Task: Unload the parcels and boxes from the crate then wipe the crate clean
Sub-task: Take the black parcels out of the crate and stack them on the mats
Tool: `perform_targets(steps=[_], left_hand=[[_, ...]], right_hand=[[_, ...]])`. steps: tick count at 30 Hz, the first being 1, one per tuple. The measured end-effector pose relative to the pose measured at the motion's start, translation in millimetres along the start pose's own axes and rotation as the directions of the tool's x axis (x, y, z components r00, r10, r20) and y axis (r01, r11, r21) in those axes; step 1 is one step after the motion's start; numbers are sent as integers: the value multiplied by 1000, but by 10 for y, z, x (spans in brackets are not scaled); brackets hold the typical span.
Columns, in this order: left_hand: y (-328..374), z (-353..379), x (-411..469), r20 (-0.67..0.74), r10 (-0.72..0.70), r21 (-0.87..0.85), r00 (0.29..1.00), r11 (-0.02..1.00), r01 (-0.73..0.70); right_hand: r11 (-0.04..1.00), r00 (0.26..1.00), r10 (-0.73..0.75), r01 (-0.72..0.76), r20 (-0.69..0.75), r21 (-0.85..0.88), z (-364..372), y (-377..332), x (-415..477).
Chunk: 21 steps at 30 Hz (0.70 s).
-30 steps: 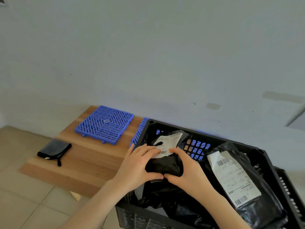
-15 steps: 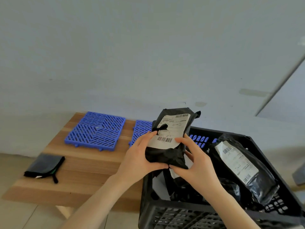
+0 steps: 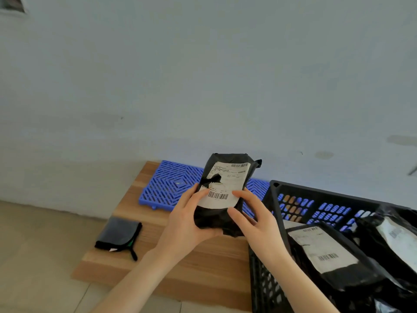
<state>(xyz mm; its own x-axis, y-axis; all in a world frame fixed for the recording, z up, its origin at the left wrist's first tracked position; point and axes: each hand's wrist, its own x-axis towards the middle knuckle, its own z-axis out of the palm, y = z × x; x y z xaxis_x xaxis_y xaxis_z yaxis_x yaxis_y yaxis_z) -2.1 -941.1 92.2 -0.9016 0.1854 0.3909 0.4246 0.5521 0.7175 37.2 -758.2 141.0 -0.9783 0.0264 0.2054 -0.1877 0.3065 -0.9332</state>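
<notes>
A black plastic parcel (image 3: pixel 222 177) with a white barcode label is held upright above the wooden table, left of the crate. My left hand (image 3: pixel 187 220) grips its lower left side and my right hand (image 3: pixel 255 220) grips its lower right side. The black slatted crate (image 3: pixel 273 199) stands at the right on the table and holds more black parcels, one with a label (image 3: pixel 322 251) and another (image 3: pixel 397 240) at the far right.
Blue plastic grid tiles (image 3: pixel 169 186) lie at the back of the wooden table (image 3: pixel 203 267), against the pale wall. A folded dark cloth (image 3: pixel 118 236) lies near the table's left edge. Tiled floor shows at the left.
Both hands lifted the parcel out of the crate and carried it left, over the table. The view shifted so the crate now sits at the right.
</notes>
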Motion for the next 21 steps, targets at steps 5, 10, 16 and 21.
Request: perform_targets(steps=[5,10,16,21], left_hand=[[-614,-179,230,-40,-117,7,992,993,117],[-1271,-347,616,-26,-173,73,985,982,175],[-1974,-452,1073,54,-286,109,957,954,279],[-2417,-524,1319,86,-405,6,910,914,406]], right_hand=[[997,998,53,-53,16,50,708,260,553],[982,986,152,-158,65,107,1269,565,1147],[957,953,264,-279,151,82,1749,938,1878],[927,918,356,-371,172,60,2115,1276,2278]])
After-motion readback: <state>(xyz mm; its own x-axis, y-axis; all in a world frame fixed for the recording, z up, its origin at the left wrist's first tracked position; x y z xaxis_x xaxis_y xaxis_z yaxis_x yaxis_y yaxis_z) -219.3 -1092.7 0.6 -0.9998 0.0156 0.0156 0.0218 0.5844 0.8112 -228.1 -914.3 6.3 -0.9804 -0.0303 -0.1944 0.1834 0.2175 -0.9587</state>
